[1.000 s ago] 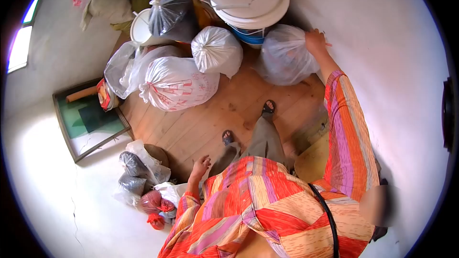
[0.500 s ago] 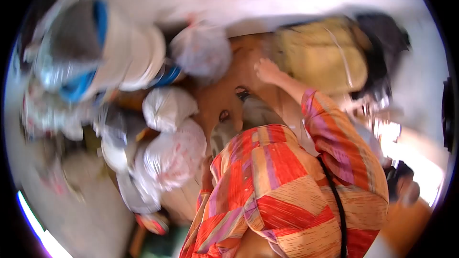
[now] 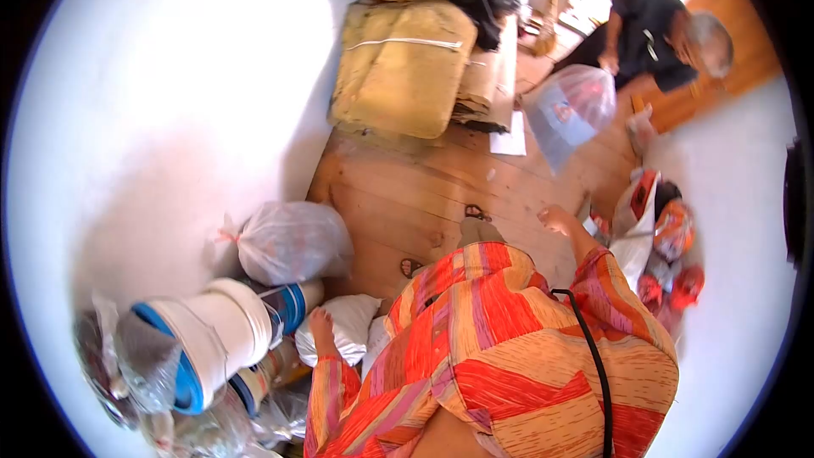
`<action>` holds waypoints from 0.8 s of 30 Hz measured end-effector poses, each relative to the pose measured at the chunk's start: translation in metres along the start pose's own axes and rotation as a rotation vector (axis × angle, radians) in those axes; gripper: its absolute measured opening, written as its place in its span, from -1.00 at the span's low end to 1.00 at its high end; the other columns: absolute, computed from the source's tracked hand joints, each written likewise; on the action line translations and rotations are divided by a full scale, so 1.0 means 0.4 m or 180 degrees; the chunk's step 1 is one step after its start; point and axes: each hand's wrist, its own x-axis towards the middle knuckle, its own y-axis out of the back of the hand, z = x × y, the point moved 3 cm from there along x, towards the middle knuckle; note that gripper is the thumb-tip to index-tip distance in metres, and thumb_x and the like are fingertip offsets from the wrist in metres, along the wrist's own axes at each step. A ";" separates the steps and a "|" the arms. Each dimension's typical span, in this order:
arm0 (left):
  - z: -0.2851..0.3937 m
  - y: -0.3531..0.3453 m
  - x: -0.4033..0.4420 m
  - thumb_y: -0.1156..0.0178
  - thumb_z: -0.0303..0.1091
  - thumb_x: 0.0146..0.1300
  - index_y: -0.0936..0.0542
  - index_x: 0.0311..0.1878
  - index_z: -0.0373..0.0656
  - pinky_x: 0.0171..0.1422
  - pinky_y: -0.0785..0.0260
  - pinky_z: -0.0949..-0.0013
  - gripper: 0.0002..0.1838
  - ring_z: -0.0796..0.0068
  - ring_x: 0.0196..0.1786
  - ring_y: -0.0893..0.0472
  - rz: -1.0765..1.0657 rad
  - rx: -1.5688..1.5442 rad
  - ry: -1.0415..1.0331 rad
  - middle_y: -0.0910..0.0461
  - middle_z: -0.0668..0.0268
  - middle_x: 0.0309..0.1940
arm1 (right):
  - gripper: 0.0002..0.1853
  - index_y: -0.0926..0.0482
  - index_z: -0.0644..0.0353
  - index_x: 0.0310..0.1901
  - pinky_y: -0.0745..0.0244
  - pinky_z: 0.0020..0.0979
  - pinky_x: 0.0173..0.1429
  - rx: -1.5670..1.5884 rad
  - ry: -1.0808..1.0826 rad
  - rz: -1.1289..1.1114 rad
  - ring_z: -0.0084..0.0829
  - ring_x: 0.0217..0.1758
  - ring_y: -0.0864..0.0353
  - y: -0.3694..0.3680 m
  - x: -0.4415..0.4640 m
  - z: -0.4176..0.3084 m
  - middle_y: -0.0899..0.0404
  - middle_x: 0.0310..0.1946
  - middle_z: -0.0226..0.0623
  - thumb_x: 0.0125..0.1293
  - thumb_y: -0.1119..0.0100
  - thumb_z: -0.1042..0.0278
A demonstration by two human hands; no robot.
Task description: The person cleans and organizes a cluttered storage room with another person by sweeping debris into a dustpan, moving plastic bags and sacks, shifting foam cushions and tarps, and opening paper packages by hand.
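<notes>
The left hand (image 3: 321, 327) and right hand (image 3: 557, 220) are well apart, both empty: the left over a white plastic sack (image 3: 356, 322) at near left, contact unclear, the right loosely curled above the plank floor (image 3: 381, 195). Far right, 1 co-worker (image 3: 651, 30) grips a translucent plastic bag (image 3: 577, 110).

Wood flr (image 3: 381, 171): brown planks, scuffed, few dk marks. On it, lower L of view: tied translucent bag (image 3: 292, 242), pink tie on outer side; wht sack (image 3: 343, 326) nr it. Far end: yellow folded stack (image 3: 403, 68), pale cord across top; wht sheet (image 3: 508, 140) flat nearby. Opp. side: red/wht bags (image 3: 632, 250), bunched. Sandalled feet (image 3: 477, 212) approx. mid-flr.
</notes>
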 end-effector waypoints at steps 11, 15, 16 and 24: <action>0.076 -1.012 -0.232 0.00 -0.34 0.16 -0.42 0.02 -0.19 -0.38 -0.31 0.54 -0.66 0.57 -0.40 -0.46 -0.1859 0.2278 -0.0394 -0.48 0.34 -0.41 | -0.59 -0.39 0.30 -0.04 -0.39 -0.32 -0.33 0.3048 -0.1374 0.1806 -0.41 -0.32 -0.41 0.250 -0.084 0.131 -0.44 -0.35 -0.25 0.07 -0.11 0.32; -0.127 -1.160 -0.329 0.00 -0.32 0.17 -0.44 0.01 -0.21 -0.34 -0.34 0.50 -0.66 0.55 -0.40 -0.48 -0.2231 0.2951 -0.0420 -0.51 0.31 -0.42 | -0.74 -0.40 0.24 -0.16 -0.40 -0.30 -0.26 0.4718 -0.0837 0.1657 -0.39 -0.32 -0.42 0.320 0.041 0.338 -0.43 -0.38 -0.29 0.12 -0.07 0.34; -0.174 -1.186 -0.331 0.00 -0.32 0.17 -0.43 0.03 -0.21 -0.32 -0.35 0.48 -0.65 0.54 -0.38 -0.50 -0.2359 0.3166 -0.0330 -0.53 0.28 -0.40 | -0.77 -0.41 0.23 -0.20 -0.43 -0.31 -0.21 0.5131 -0.0842 0.1670 -0.38 -0.29 -0.45 0.331 0.037 0.322 -0.46 -0.36 -0.30 0.13 -0.09 0.32; -0.282 -1.313 -0.382 0.02 -0.32 0.18 -0.43 0.04 -0.22 -0.28 -0.37 0.46 -0.64 0.55 -0.36 -0.52 -0.2396 0.3005 -0.0311 -0.55 0.26 -0.34 | -0.51 -0.26 0.30 -0.02 -0.37 -0.24 0.05 0.6593 -0.0986 0.0511 -0.28 -0.09 -0.40 0.350 0.285 0.312 -0.35 -0.11 -0.13 0.16 -0.13 0.12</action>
